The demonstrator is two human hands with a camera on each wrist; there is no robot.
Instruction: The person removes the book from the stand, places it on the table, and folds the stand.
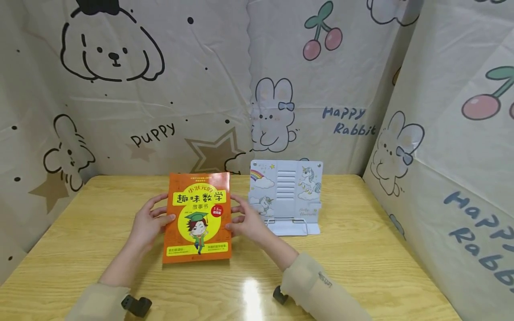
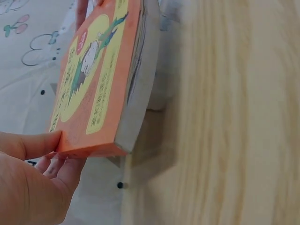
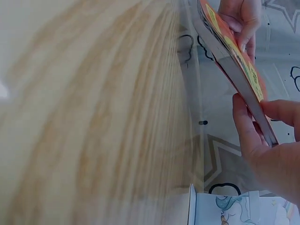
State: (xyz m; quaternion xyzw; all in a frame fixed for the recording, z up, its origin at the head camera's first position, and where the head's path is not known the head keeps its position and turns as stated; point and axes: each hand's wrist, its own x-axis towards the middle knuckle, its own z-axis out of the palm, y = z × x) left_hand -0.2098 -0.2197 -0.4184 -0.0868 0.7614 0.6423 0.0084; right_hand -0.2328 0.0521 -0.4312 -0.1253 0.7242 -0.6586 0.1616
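An orange book [image 1: 198,243] with a yellow circle and a cartoon child in a green cap faces the head view, tilted back and held up off the table. My left hand [image 1: 147,223] grips its left edge, thumb on the front cover and fingers behind. On the opposite edge, my right hand [image 1: 248,223] pinches the book the same way. The right wrist view shows the book [image 3: 246,70] closed, with the right hand's [image 3: 276,150] thumb and fingers on either side of it. In the left wrist view the left hand [image 2: 33,183] holds one corner.
A white unicorn-print book stand [image 1: 286,196] stands upright just right of the right hand, with a wire holder at its foot. The wooden table [image 1: 361,267] reaches back to a printed cloth [image 1: 209,102] hung behind and along the sides.
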